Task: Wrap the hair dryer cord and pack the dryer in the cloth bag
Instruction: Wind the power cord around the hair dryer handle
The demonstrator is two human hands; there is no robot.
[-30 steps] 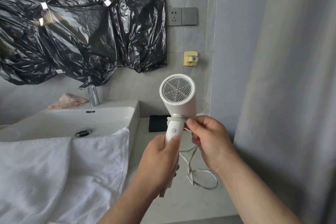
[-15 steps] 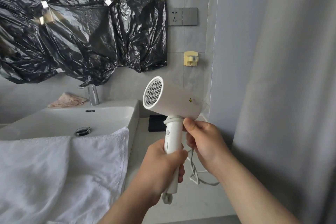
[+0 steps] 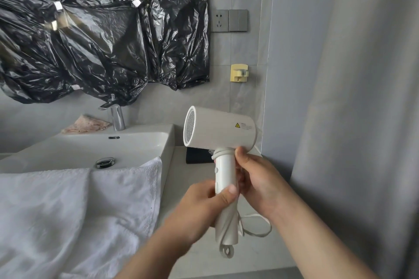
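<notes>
The white hair dryer (image 3: 221, 130) is held upright in front of me, its barrel lying sideways with the mesh end facing left. My left hand (image 3: 204, 207) grips the lower part of the handle. My right hand (image 3: 257, 180) is closed behind the handle, pressing the white cord (image 3: 255, 225) against it. A turn or two of cord circles the top of the handle under the barrel. A loose loop of cord hangs below my right wrist. A black flat object (image 3: 196, 156), possibly the cloth bag, lies on the counter behind the dryer.
A white sink (image 3: 95, 147) with a chrome tap (image 3: 116, 118) stands at the left, a white towel (image 3: 74, 213) draped over its front. Black plastic sheeting (image 3: 102, 29) covers the wall. A socket (image 3: 220, 20) and yellow hook (image 3: 239, 72) are on the tiles. A grey curtain (image 3: 353, 108) hangs right.
The dryer has turned from mesh end facing me to barrel sideways. My right hand has carried the cord around the handle top, and the hanging loop has shortened.
</notes>
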